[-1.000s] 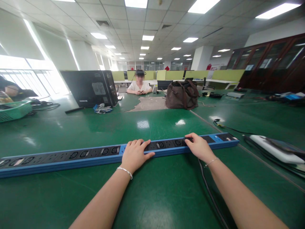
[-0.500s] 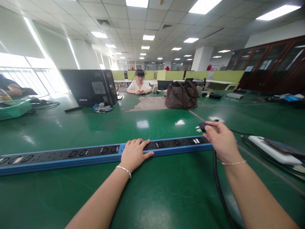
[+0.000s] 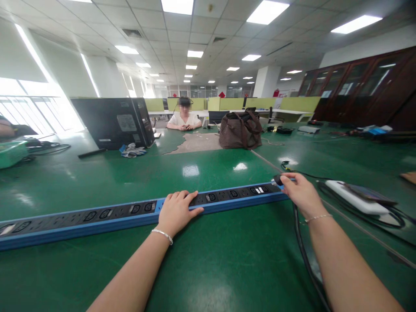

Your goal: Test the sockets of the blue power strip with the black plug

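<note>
A long blue power strip (image 3: 123, 221) with black sockets lies across the green table. My left hand (image 3: 178, 211) rests over its middle, fingers spread, thumb along the near edge. At the strip's right end, my right hand (image 3: 300, 193) pinches a black plug (image 3: 277, 179), its metal prongs pointing left, just above the strip's end. Whether the prongs touch the strip cannot be made out. A thick black cable (image 3: 302, 255) runs down from beside my right hand to the near edge of the view.
Behind stand a black computer case (image 3: 113, 123) and a brown bag (image 3: 239, 131), with gloves (image 3: 132, 150) near the case. A white device (image 3: 354, 197) with cables lies right. A green basket (image 3: 13, 154) is at left. A person (image 3: 184, 117) sits across the table.
The view has shifted slightly to the right. My right hand has lowered the plug closer to the strip's right end. My left hand stays on the strip.
</note>
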Tool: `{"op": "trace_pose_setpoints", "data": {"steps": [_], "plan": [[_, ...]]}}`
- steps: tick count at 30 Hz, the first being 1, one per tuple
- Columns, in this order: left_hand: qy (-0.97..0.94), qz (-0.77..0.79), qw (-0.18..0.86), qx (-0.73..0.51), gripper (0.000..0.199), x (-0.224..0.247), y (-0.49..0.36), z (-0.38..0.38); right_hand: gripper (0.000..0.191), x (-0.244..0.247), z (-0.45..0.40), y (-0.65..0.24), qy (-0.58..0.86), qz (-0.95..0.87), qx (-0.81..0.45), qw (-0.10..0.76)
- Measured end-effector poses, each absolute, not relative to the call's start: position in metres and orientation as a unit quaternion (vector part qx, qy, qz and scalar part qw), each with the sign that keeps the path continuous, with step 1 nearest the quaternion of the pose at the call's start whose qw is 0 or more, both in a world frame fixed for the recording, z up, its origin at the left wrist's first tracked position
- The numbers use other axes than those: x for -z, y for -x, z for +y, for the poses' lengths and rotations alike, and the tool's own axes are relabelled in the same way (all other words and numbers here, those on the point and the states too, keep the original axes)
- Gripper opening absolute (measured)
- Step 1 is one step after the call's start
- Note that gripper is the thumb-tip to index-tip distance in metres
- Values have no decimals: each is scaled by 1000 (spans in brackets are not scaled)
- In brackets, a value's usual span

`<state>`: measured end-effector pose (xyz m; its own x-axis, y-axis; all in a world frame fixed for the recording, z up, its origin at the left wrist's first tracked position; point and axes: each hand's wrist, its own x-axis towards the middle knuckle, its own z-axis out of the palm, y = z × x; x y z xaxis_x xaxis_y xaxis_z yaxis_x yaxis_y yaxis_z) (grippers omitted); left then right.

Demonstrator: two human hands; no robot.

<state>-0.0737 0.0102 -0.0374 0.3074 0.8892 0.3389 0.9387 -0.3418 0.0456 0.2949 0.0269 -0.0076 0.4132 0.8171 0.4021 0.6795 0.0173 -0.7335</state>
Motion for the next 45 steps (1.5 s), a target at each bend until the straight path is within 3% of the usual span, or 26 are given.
{"op": "trace_pose_setpoints", "data": {"steps": [10,24,34,45], "plan": [[807,-562,87,160,57,41,75,12,35,15,35,-319,772,-573,-2,274],[806,-565,78,155,56,38,74,12,36,0,47,-317,777,-609,12,158],[811,-556,88,160,55,40,75,13,34,3,50,-312,773,-623,48,109],[806,-567,75,150,55,37,74,11,32,16,50,-314,757,-634,20,155]]}}
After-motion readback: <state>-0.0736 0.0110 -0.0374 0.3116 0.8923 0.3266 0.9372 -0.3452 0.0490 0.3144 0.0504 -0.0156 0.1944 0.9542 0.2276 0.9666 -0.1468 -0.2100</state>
